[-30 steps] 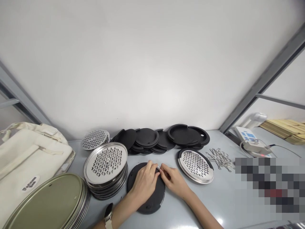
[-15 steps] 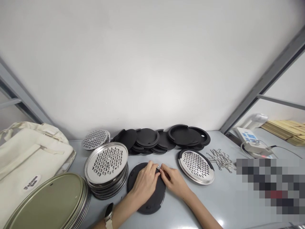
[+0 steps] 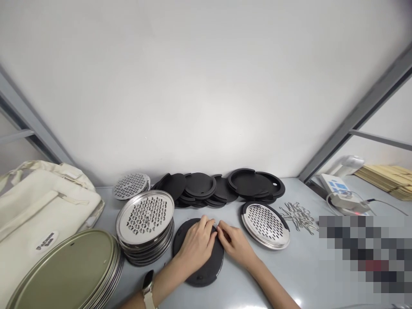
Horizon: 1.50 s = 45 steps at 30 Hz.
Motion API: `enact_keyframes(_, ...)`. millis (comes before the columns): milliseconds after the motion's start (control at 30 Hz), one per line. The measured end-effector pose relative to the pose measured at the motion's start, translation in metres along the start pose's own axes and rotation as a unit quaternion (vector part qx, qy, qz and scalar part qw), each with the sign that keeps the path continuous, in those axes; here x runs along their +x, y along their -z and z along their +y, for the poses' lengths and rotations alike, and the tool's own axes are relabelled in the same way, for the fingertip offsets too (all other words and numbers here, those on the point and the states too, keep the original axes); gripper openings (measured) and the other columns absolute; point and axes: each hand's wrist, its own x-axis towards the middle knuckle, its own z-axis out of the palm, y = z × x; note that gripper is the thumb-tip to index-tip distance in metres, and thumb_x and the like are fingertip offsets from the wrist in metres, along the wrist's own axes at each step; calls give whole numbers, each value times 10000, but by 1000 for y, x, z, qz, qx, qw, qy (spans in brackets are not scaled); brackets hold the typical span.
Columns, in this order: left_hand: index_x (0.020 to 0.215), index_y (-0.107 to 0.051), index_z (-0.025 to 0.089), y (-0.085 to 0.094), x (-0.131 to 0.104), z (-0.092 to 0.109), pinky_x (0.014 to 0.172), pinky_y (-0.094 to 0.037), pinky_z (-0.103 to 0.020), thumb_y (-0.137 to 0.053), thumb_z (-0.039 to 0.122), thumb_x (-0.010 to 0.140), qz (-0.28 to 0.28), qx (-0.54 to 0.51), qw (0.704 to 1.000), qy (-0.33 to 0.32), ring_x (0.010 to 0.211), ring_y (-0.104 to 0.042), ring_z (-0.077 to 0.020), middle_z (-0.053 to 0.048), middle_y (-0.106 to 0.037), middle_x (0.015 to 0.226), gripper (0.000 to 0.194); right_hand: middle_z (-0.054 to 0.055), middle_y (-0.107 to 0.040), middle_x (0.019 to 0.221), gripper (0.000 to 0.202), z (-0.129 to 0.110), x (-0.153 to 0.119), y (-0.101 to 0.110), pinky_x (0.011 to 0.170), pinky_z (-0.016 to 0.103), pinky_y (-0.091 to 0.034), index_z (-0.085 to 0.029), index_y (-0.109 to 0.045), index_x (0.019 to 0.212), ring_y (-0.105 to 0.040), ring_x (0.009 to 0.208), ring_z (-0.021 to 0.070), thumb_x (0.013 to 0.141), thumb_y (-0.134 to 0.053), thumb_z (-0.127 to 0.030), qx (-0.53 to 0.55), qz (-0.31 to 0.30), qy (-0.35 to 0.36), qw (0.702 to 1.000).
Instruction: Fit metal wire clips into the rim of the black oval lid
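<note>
A black round disc (image 3: pixel 210 268) lies flat on the table in front of me, with a raised lip along part of its edge. My left hand (image 3: pixel 196 242) rests across it, its fingers closed at the disc's upper right rim. At that same spot my right hand (image 3: pixel 236 243) pinches a small metal wire clip, mostly hidden by the fingertips. The two hands' fingertips almost meet there. Right of them lies a round metal grater plate (image 3: pixel 266 225) partly edged in black. Beyond it is a loose pile of wire clips (image 3: pixel 299 216).
Left of the disc stands a stack of grater plates (image 3: pixel 146 216), with smaller grater plates (image 3: pixel 130 186) behind. Black discs and rings (image 3: pixel 199 186) line the wall. Olive oval trays (image 3: pixel 64 272) and a cream bag (image 3: pixel 41 201) fill the left. A white device (image 3: pixel 343 195) with cables sits right.
Both hands stay at the disc's rim with only slight finger movement. The metal clip shows less between the fingertips now. The view has shifted slightly.
</note>
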Motion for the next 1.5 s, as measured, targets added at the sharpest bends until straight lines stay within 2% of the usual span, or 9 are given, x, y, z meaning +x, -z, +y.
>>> enact_keyframes(100, 1184, -436, 198, -1, 0, 0, 808, -468, -367, -384, 209, 924, 5, 1, 1000, 8, 916, -530, -203, -61, -460, 1049, 266, -51, -410, 573, 217, 1, 0, 0, 529, 237, -289, -225, -353, 743, -400, 505, 123, 945, -322, -298, -6, 5, -1, 1000)
enact_keyframes(267, 1023, -496, 187, 1, 1, 1, 772, -469, -352, -400, 202, 893, -3, 3, 1000, 21, 857, -529, -194, -56, -445, 1000, 162, -37, -454, 583, 225, 1, 1, -1, 536, 236, -303, -223, -376, 749, -447, 514, 131, 951, -314, -300, -23, 1, -3, 1000)
enact_keyframes(433, 1210, -403, 211, 2, 1, 3, 794, -459, -361, -421, 185, 867, 6, 11, 1000, 23, 899, -519, -206, -60, -446, 1039, 344, -18, -508, 601, 216, 4, 2, -3, 539, 243, -302, -220, -421, 791, -507, 539, 149, 957, -305, -292, -48, 2, 4, 999)
enact_keyframes(567, 1152, -445, 221, 3, 2, 2, 754, -458, -352, -399, 180, 877, -10, 20, 1000, 9, 853, -515, -200, -51, -441, 998, 282, -9, -549, 645, 203, 5, 4, -4, 562, 241, -316, -221, -437, 827, -543, 583, 152, 962, -295, -272, -38, 0, 10, 999)
enact_keyframes(967, 1118, -457, 207, 4, 2, 3, 745, -451, -351, -396, 183, 885, -8, 7, 1000, 7, 839, -514, -199, -54, -442, 998, 242, -55, -415, 578, 199, -2, 0, 0, 528, 231, -289, -232, -310, 742, -397, 504, 124, 930, -351, -283, -2, 1, 8, 1000)
enact_keyframes(1500, 1188, -437, 202, 5, 0, 4, 795, -451, -360, -394, 171, 890, -6, 10, 1000, -1, 891, -507, -202, -66, -450, 1027, 302, -63, -393, 559, 199, -4, 0, 0, 527, 222, -280, -228, -274, 700, -394, 504, 116, 860, -391, -213, -47, 2, 12, 999)
